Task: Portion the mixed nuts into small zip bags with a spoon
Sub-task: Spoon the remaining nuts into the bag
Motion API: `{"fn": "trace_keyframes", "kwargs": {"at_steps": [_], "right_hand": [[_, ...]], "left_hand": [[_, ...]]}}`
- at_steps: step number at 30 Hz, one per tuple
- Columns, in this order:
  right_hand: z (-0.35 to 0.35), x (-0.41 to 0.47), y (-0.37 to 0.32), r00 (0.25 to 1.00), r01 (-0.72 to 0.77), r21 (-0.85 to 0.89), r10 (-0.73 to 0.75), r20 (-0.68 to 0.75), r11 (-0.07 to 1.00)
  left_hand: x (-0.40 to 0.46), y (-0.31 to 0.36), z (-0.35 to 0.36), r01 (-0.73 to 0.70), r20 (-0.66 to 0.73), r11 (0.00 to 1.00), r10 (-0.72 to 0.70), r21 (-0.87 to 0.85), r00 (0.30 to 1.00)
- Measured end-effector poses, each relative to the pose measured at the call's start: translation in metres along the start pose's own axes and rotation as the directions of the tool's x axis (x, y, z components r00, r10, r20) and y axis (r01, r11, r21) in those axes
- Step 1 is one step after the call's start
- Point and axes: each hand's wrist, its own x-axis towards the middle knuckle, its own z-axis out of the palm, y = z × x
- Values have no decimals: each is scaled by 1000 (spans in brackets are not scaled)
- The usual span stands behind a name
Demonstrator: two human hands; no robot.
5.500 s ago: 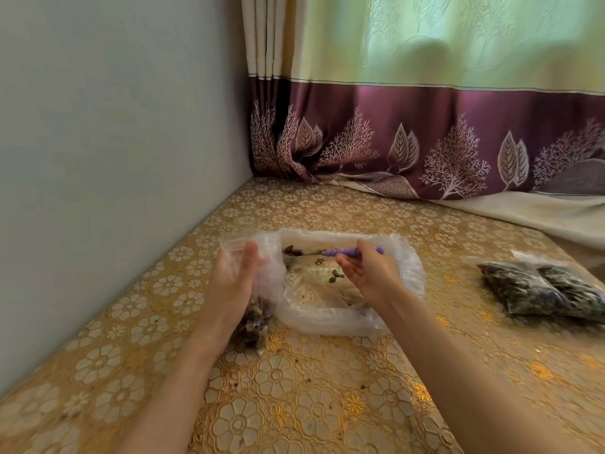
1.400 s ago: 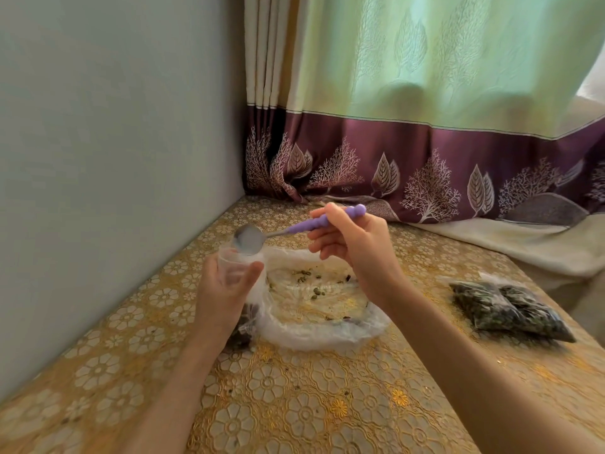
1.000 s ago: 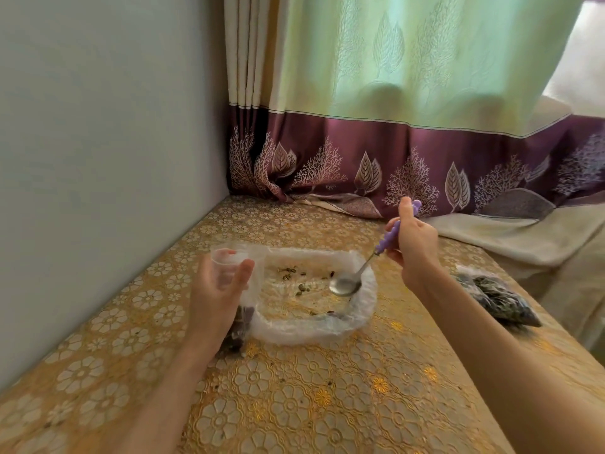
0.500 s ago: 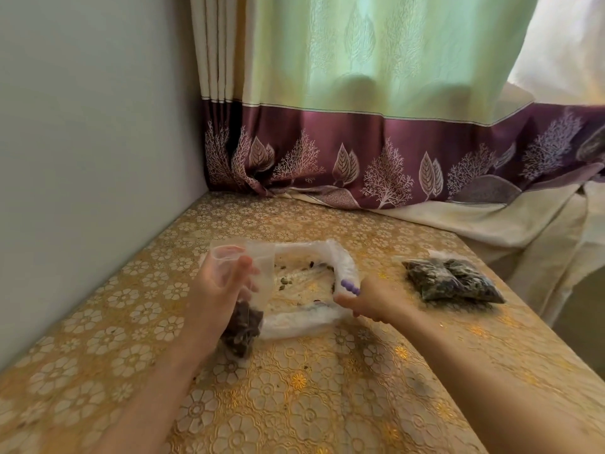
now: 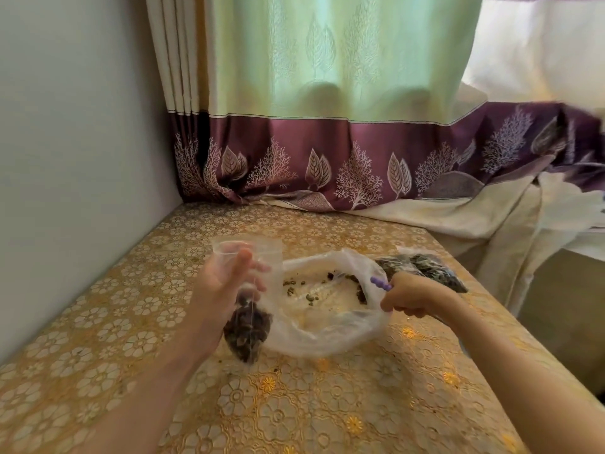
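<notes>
Left hand (image 5: pixel 226 283): grips the zip bag (image 5: pixel 247 303) upright, mouth up, nuts low inside.
Right hand (image 5: pixel 414 294): fist round the spoon (image 5: pixel 380 284), purple handle end pointing toward the left hand.
Big bag (image 5: pixel 327 303): between the hands, few nuts left.
Nearer: right hand.

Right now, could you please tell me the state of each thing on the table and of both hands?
small zip bag: mouth open, partly filled with nuts, held upright.
left hand: grips the small zip bag near its top.
large plastic bag: open, lying flat, nearly empty.
spoon: only its purple handle end shows.
right hand: grips the spoon.
filled bags: full, lying flat.
</notes>
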Motion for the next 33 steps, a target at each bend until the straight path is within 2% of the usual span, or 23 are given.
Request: {"fn": "trace_keyframes", "kwargs": {"at_steps": [4, 6, 8, 10, 14, 19, 23, 28, 30, 33], "right_hand": [[-3, -11, 19, 999, -23, -46, 22, -27, 999], [-1, -15, 22, 979, 39, -108, -59, -193, 993], [5, -21, 21, 908, 131, -143, -177, -381, 981], [15, -30, 14, 840, 267, -178, -319, -440, 947], [35, -42, -5, 768, 407, -363, -529, -361, 838], [58, -37, -6, 856, 384, -428, -489, -167, 818], [63, -41, 9, 841, 472, -441, -540, -35, 764], [62, -47, 20, 847, 520, -332, -527, 76, 787], [58, -50, 23, 858, 506, -238, -513, 35, 829], [39, -57, 24, 869, 489, 5, -486, -94, 872]], "left_hand": [[3, 9, 20, -29, 46, 1000, 29, -4, 999], [3, 11, 29, -29, 60, 1000, 30, -5, 998], [0, 10, 36, -26, 71, 1000, 26, 8, 997], [-4, 8, 42, -19, 72, 1000, 18, 15, 997], [-7, 8, 48, -9, 75, 999, 7, 37, 997], [-5, 9, 51, 1, 74, 999, -4, 39, 997], [-4, 7, 52, 1, 63, 999, -4, 43, 998], [-8, -1, 56, 6, 37, 999, -7, 40, 999], [-10, -4, 58, 15, 38, 999, -17, 48, 999], [-12, -9, 60, -6, 51, 996, 1, 94, 999]]}}
